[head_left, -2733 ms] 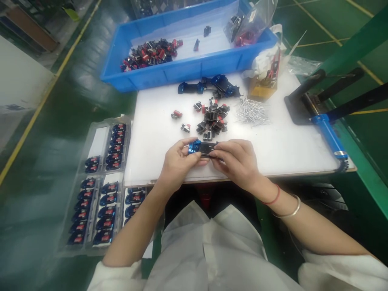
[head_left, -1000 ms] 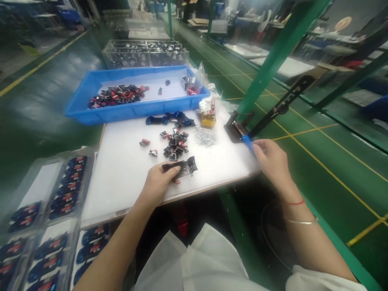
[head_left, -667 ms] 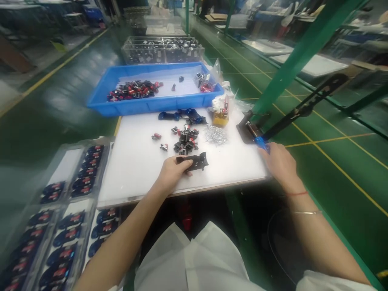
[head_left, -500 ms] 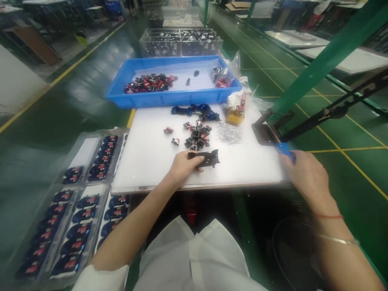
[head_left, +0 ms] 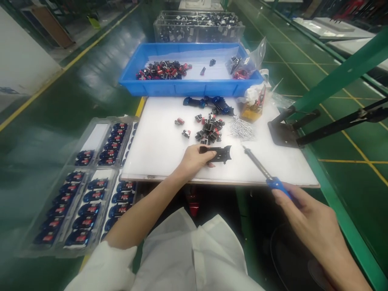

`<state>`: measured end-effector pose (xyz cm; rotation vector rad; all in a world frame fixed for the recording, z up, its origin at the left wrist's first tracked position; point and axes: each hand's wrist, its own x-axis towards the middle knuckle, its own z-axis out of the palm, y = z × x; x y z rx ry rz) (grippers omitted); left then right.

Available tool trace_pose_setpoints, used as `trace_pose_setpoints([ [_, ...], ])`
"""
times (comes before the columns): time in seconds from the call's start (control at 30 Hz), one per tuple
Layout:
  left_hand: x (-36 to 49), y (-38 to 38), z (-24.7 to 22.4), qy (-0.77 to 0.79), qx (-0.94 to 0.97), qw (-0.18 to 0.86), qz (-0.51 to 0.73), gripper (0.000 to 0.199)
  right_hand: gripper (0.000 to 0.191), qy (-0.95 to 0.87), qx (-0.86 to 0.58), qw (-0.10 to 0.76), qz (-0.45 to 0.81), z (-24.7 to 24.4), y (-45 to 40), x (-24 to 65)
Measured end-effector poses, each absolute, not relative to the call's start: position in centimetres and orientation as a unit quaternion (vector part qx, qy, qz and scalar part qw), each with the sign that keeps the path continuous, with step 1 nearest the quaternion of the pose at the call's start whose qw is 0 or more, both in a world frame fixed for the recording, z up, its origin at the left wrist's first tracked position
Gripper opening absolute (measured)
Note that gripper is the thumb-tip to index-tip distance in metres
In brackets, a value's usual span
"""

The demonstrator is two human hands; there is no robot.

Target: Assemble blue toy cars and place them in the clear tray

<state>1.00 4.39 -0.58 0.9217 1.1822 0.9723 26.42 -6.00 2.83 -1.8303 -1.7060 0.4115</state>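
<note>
We see a bright tabletop (head_left: 160, 149) and glare on the floor (head_left: 104, 64) (blurred, too) beyond its far left corner. Deep shadow lies under its near edge.

"How does your left side stand?"

"Your left forearm (head_left: 148, 206) slants inward from the lower left, and your left hand (head_left: 194, 161) is closed in a pinch: left thumb (head_left: 209, 156) flat on top, left fingers (head_left: 211, 165) bent underneath, their tips peeking out."

"And your right?"

"Your right hand (head_left: 313, 224) is well apart from the left and nearer you, gripping between right thumb (head_left: 284, 202) and right index finger (head_left: 294, 191). Your right forearm (head_left: 344, 260) runs down toward the lower right."
</note>
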Motion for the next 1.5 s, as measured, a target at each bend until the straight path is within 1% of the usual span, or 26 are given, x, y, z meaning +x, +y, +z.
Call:
trace_pose_setpoints([
  [0.2,1.0,4.3,-0.5,0.509,0.429,0.616,0.422,0.008,0.045,-0.709,-0.633,0.278,0.136,1.9,-5.8,25.1],
  [0.73,0.9,4.1,-0.4,0.510,0.436,0.616,0.412,0.011,0.046,-0.743,-0.615,0.244,0.105,1.4,-5.4,24.3],
  [0.9,0.8,4.1,-0.5,0.506,0.439,0.617,0.414,0.010,0.050,-0.766,-0.601,0.222,0.063,1.3,-5.4,24.4],
  [1.13,0.9,4.1,-0.2,0.510,0.435,0.617,0.413,0.009,0.044,-0.805,-0.561,0.192,-0.018,1.5,-5.8,23.9],
  [1.23,0.9,4.2,-0.1,0.504,0.430,0.622,0.417,0.008,0.044,-0.811,-0.555,0.175,-0.061,1.8,-6.0,23.7],
  [1.3,0.9,4.2,-0.2,0.500,0.427,0.625,0.420,0.007,0.045,-0.809,-0.558,0.172,-0.066,2.1,-6.1,23.7],
  [1.37,0.9,4.3,-0.3,0.500,0.426,0.626,0.420,0.008,0.045,-0.798,-0.570,0.193,-0.035,2.5,-6.2,24.0],
  [1.5,0.8,4.2,-0.5,0.514,0.436,0.608,0.419,0.011,0.044,-0.703,-0.644,0.293,0.076,3.2,-5.7,25.0],
])
